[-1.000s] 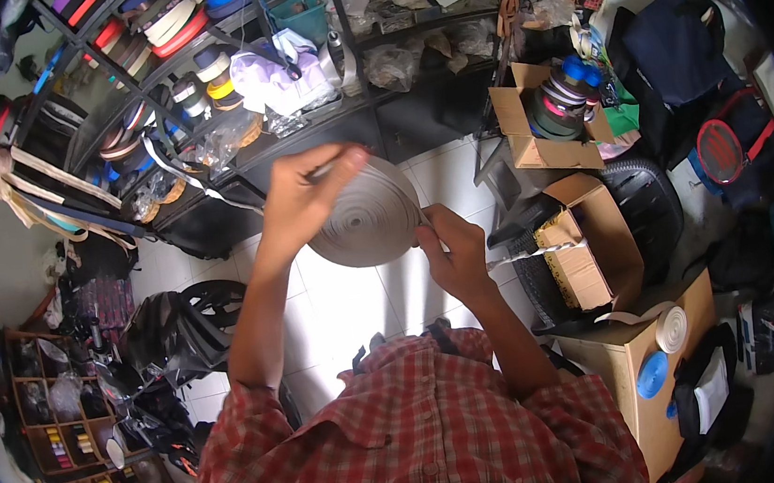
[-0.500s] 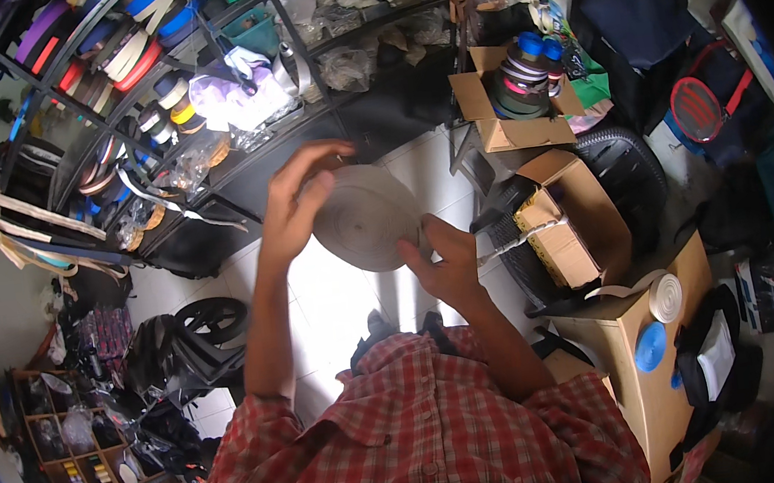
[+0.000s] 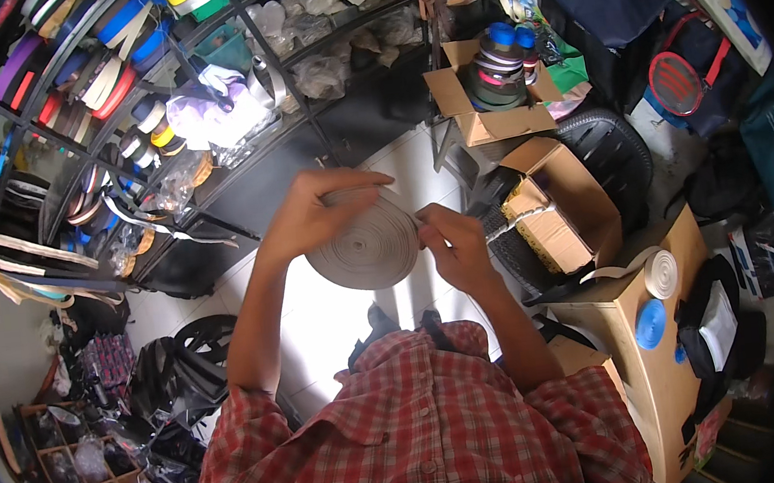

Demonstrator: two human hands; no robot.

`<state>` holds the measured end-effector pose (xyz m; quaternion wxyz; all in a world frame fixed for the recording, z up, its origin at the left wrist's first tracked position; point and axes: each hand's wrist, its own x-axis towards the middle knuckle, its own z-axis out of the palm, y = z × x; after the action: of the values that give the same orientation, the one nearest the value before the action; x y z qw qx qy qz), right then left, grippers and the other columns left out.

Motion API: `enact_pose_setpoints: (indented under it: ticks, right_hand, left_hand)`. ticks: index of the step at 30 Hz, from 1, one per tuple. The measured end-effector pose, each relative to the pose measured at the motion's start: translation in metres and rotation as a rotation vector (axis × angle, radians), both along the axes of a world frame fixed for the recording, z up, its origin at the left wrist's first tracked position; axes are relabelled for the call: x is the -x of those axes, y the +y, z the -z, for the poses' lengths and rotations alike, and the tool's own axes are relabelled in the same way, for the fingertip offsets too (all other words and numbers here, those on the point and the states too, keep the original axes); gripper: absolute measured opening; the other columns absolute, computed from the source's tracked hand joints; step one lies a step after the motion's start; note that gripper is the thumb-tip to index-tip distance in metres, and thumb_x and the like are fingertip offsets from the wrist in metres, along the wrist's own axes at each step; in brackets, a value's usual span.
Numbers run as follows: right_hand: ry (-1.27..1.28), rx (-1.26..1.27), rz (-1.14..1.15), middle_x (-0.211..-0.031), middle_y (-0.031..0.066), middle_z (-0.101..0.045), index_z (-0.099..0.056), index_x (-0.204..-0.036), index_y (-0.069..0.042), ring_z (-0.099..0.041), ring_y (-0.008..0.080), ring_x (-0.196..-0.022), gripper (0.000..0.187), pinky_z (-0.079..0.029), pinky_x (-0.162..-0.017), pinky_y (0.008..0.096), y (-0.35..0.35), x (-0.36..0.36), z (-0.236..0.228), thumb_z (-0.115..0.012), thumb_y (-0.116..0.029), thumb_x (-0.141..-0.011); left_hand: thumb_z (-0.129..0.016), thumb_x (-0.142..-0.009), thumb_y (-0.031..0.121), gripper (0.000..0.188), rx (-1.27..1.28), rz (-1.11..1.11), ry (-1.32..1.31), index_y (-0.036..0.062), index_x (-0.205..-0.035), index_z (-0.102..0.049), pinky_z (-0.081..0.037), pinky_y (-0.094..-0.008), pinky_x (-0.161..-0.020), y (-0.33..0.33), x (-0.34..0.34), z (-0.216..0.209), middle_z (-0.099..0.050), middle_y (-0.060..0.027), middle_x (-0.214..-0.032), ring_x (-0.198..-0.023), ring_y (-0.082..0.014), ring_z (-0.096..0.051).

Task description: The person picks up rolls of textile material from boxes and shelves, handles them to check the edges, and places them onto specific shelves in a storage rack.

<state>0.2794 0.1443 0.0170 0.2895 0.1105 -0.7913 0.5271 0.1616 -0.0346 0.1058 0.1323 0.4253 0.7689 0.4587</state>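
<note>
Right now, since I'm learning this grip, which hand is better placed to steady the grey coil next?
Probably the left hand, spread across the upper-left of the grey coil; the right hand is only at its right edge.

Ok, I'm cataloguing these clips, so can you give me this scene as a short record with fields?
Between hands: grey roll, wound in rings
Left hand: over the roll's upper left edge
Right hand: curled, at its right edge; exact grip unclear
Below: white tiled floor
Right side: open cardboard box with stacked rolls
Lower right: wooden cabinet
</note>
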Motion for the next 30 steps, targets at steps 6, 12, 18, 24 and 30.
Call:
enact_pose_setpoints:
  ticks: [6,12,18,24,30]
  right_hand:
    - [0.136,-0.315,0.107,-0.075,0.0093,-0.059,-0.054,-0.071,-0.001,-0.059,0.0258,-0.061,0.016,-0.047,-0.052,0.0344,-0.001,0.003,-0.001,-0.070,0.000,-0.072]
    - [0.135,-0.227,0.186,-0.077,0.0108,-0.061,-0.056,-0.074,0.000,-0.060,0.0257,-0.063,0.015,-0.048,-0.054,0.0348,-0.026,0.004,0.004,-0.070,0.003,-0.070]
    - [0.140,-0.186,0.395,-0.072,0.0094,-0.060,-0.065,-0.093,0.002,-0.056,0.0248,-0.058,0.019,-0.043,-0.055,0.0358,-0.038,0.010,0.017,-0.069,0.002,-0.074]
    - [0.172,-0.211,0.424,-0.083,0.0102,-0.060,-0.057,-0.110,0.004,-0.058,0.0251,-0.074,0.034,-0.044,-0.076,0.0385,-0.036,0.011,0.018,-0.063,0.006,-0.077]
    - [-0.091,0.567,0.173,-0.093,0.0113,-0.061,-0.042,-0.116,0.000,-0.058,0.0168,-0.080,0.054,-0.047,-0.072,0.0275,-0.038,0.020,0.029,-0.078,-0.009,-0.075]
  left_hand:
    - [-0.060,-0.091,0.013,0.021,-0.160,-0.246,-0.210,-0.0024,-0.100,-0.070,-0.049,-0.0248,-0.072,-0.022,-0.001,0.003,-0.071,-0.0089,-0.088,-0.080,-0.0098,-0.062]
    - [-0.058,-0.093,0.017,0.025,-0.372,-0.443,-0.168,-0.0045,-0.098,-0.070,-0.048,-0.0242,-0.072,-0.025,-0.011,0.018,-0.070,-0.0085,-0.086,-0.078,-0.0099,-0.061]
    - [-0.057,-0.095,0.026,0.034,-0.573,-0.675,-0.197,-0.0053,-0.100,-0.069,-0.047,-0.0254,-0.076,-0.008,-0.020,0.030,-0.069,-0.0097,-0.089,-0.080,-0.0117,-0.061]
    - [-0.052,-0.098,0.031,0.040,-0.852,-0.851,-0.478,-0.0059,-0.108,-0.064,-0.047,-0.0252,-0.077,0.014,-0.024,0.050,-0.065,-0.0088,-0.096,-0.084,-0.0123,-0.060]
    - [-0.047,-0.099,0.031,0.038,-0.994,-0.881,-0.641,-0.0033,-0.107,-0.060,-0.047,-0.0264,-0.078,0.040,-0.030,0.069,-0.063,-0.0100,-0.095,-0.090,-0.0133,-0.059]
